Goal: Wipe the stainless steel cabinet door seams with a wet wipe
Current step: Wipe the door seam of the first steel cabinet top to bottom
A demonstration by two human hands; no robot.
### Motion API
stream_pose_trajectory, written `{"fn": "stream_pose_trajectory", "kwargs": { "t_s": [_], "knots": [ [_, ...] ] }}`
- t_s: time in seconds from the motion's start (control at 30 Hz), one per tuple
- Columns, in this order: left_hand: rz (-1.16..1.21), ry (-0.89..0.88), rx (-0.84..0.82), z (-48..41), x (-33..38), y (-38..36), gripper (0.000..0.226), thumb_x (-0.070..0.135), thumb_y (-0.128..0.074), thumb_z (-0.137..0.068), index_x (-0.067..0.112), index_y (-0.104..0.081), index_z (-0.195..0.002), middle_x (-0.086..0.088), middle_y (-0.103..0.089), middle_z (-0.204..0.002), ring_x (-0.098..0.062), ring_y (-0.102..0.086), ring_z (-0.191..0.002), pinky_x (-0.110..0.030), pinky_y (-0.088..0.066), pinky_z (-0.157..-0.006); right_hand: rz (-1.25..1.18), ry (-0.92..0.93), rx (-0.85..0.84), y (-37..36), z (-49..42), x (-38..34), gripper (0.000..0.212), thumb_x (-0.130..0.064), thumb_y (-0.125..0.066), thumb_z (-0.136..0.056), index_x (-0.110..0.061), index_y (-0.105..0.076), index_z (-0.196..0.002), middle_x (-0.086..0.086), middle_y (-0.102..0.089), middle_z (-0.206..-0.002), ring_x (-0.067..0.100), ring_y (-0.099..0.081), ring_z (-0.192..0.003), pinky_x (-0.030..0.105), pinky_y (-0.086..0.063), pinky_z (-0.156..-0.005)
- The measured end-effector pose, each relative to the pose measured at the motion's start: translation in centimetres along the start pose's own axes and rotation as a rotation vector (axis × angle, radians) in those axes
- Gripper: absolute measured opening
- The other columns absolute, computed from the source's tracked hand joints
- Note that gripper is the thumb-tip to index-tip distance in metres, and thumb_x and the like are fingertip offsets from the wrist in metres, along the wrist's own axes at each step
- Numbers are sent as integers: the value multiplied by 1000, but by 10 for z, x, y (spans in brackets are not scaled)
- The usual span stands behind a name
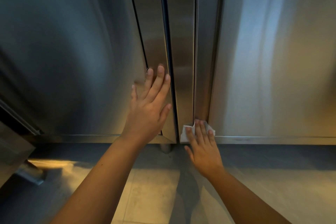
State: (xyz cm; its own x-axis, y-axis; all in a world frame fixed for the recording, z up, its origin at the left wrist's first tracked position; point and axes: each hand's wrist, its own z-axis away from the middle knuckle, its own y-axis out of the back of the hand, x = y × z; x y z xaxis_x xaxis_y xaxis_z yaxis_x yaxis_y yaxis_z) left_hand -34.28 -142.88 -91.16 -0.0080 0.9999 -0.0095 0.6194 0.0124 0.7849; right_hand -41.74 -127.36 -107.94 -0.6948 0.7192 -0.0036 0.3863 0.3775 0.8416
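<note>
We face the left cabinet door (72,51) and the right cabinet door (272,60), split by a dark vertical seam (168,42), above a tiled floor (154,187). Our left hand (147,112) lies flat on the left door beside the seam, fingers straight and spread. Our right hand (203,149), fingers straight, presses the white wet wipe (185,133) against the right door's bottom corner.

Head view, close to the cabinet doors (72,42), tilted down.
One wide-angle camera faces them at 12 o'clock; the floor (154,196) fills 6 o'clock; the left hand (147,112) and right hand (203,151) enter from 7 and 5 o'clock.
</note>
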Motion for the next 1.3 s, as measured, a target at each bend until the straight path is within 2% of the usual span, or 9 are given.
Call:
{"fn": "stream_pose_trajectory", "kwargs": {
  "t_s": [0.1,0.27,0.4,0.47,0.57,0.77,0.93,1.13,1.3],
  "knots": [
    [-95,-25,-12,0,-1,6,61,33,-33,-91,11,-17,-145,-5,-9,-153,-24,-7,-141,-58,-9,-103,-47,-7,96,18,-29,-2,61,-49,1,-96,-18,19,-145,10,33,-149,23,24,-139,38,8,-112],
    [-168,-38,26,-15,4,21,59,33,-30,-91,7,-17,-143,-11,-13,-151,-30,-14,-139,-59,-7,-105,-39,-50,268,61,-81,-7,81,-52,-29,-89,-19,19,-145,11,31,-150,24,22,-140,36,15,-113],
    [-117,29,97,-53,10,46,59,34,-23,-92,12,-3,-143,-4,4,-151,-21,3,-140,-51,5,-110,16,-9,322,98,-109,0,76,-48,-26,-91,-19,18,-146,12,28,-151,23,21,-140,36,14,-113],
    [-118,21,121,-67,10,58,59,34,-21,-92,13,-1,-143,-3,7,-150,-19,7,-140,-49,7,-110,14,4,337,117,-120,2,75,-48,-27,-91,-19,16,-146,15,13,-153,23,19,-141,36,12,-114],
    [-123,-12,210,-88,6,76,58,29,-27,-93,8,-9,-144,-7,1,-150,-22,1,-140,-50,4,-110,2,34,390,148,-142,5,76,-45,-32,-91,-18,10,-147,19,-4,-150,26,6,-142,37,8,-115],
    [-165,-61,383,-147,-1,115,57,28,-31,-94,4,-20,-145,-11,-7,-151,-22,-7,-141,-53,-2,-110,-31,55,481,208,-185,2,71,-42,-38,-88,-12,-9,-147,21,-10,-149,36,-12,-140,40,-1,-114],
    [-272,-176,481,-196,-9,161,55,26,-34,-95,1,-26,-143,-14,-22,-149,-23,-20,-139,-55,-11,-108,-53,84,506,271,-228,4,71,-42,-37,-89,-12,-7,-146,20,-6,-150,34,-9,-141,39,0,-115],
    [-247,-189,497,-251,-8,226,54,28,-31,-95,8,-23,-145,-12,-19,-152,-23,-17,-140,-55,-8,-109,-9,114,478,340,-268,8,71,-42,-34,-89,-10,-6,-147,21,-9,-151,36,-10,-141,45,-1,-113],
    [-316,-218,448,-272,-17,268,54,30,-28,-95,13,-21,-145,-3,-11,-152,-19,-15,-141,-56,-9,-108,-53,136,456,389,-303,6,74,-42,-36,-88,-15,3,-144,17,6,-151,31,5,-142,35,15,-113]
  ]
}}
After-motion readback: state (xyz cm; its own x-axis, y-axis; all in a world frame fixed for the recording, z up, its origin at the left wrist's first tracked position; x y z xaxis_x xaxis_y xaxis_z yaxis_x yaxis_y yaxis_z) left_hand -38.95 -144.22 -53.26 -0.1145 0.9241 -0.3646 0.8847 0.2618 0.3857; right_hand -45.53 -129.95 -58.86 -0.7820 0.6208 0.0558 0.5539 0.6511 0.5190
